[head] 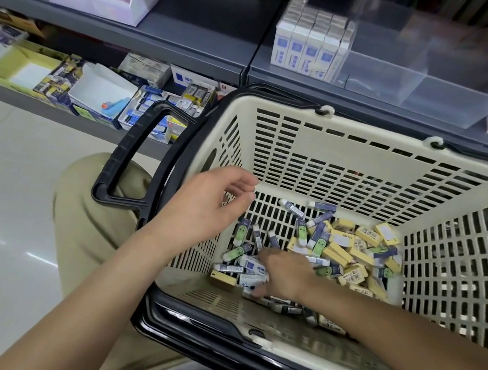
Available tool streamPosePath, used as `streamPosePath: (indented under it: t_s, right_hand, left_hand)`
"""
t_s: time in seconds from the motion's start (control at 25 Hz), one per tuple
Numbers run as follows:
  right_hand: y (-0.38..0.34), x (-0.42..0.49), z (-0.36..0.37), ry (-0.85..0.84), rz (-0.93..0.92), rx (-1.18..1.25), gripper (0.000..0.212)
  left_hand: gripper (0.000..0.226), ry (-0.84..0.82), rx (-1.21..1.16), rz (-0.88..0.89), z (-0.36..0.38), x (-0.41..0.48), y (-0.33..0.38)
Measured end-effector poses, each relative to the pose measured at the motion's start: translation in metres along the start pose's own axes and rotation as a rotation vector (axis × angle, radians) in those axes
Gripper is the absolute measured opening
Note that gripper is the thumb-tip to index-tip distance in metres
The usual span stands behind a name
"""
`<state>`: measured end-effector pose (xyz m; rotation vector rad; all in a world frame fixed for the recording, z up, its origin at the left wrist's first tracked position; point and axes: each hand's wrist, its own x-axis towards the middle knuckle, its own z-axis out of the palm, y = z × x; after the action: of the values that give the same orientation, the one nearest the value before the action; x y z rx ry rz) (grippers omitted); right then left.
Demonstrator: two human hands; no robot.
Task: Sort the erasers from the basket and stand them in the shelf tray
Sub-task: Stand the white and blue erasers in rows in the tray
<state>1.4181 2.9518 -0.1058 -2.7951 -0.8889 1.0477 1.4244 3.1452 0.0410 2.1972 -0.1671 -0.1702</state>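
The fingers (259,291) of the right hand (284,275) dig into blue-and-white erasers (250,264) on the basket (339,156) floor; I cannot tell whether they grip 1. The left hand (210,201) hovers over the basket's left wall, its fingers loosely curled and empty. Yellow erasers (341,255) are heaped to the right. Upright erasers (306,45) fill the left end of the shelf tray (432,90).

eraser wrappers (334,256) blurred, apparently nothing legible
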Motion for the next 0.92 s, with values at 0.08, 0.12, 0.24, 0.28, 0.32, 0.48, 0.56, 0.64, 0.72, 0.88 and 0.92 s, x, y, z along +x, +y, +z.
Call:
streamPosePath:
  t_s: [0.08, 0.12, 0.24, 0.28, 0.32, 0.48, 0.56, 0.64, 0.72, 0.88, 0.92]
  right_hand:
    - [0.001, 0.002, -0.003, 0.025, 0.008, 0.013, 0.048]
    - [0.003, 0.001, -0.006, 0.049, 0.008, 0.005, 0.045]
    - [0.004, -0.006, -0.002, 0.041, -0.023, 0.001, 0.048]
    - [0.001, -0.008, 0.002, 0.02, -0.037, -0.01, 0.05]
    - [-0.001, -0.008, 0.005, 0.005, -0.055, -0.026, 0.049]
    - [0.0, -0.007, -0.001, -0.001, -0.101, -0.066, 0.033]
    - [0.0, -0.009, -0.001, 0.012, -0.137, -0.16, 0.033]
    - [-0.004, -0.011, 0.003, 0.029, -0.153, -0.203, 0.033]
    - [-0.004, -0.011, 0.006, 0.054, -0.165, -0.214, 0.034]
    - [0.019, -0.016, -0.006, 0.118, -0.096, -0.141, 0.033]
    - [0.026, -0.018, -0.009, 0.124, -0.077, -0.126, 0.036]
  left_hand:
    - [0.02, -0.002, 0.007, 0.0, 0.0, 0.0, -0.001]
    - [0.02, -0.006, 0.013, -0.001, 0.0, 0.0, -0.001]
    - [0.019, -0.01, 0.013, 0.0, 0.001, 0.0, -0.001]
    - [0.019, -0.01, 0.013, -0.001, 0.001, 0.001, -0.001]
    - [0.019, -0.01, 0.013, 0.0, 0.001, 0.001, -0.001]
    - [0.02, -0.014, 0.013, 0.001, 0.002, 0.001, -0.002]
    - [0.02, -0.01, 0.01, 0.001, 0.002, 0.001, -0.001]
    - [0.02, -0.008, 0.015, 0.003, 0.001, 0.001, -0.001]
    - [0.02, -0.004, 0.015, 0.003, 0.002, 0.001, -0.002]
    - [0.02, 0.0, 0.0, 0.009, 0.002, 0.0, -0.002]
    - [0.02, -0.001, 0.002, 0.009, 0.002, 0.0, -0.002]
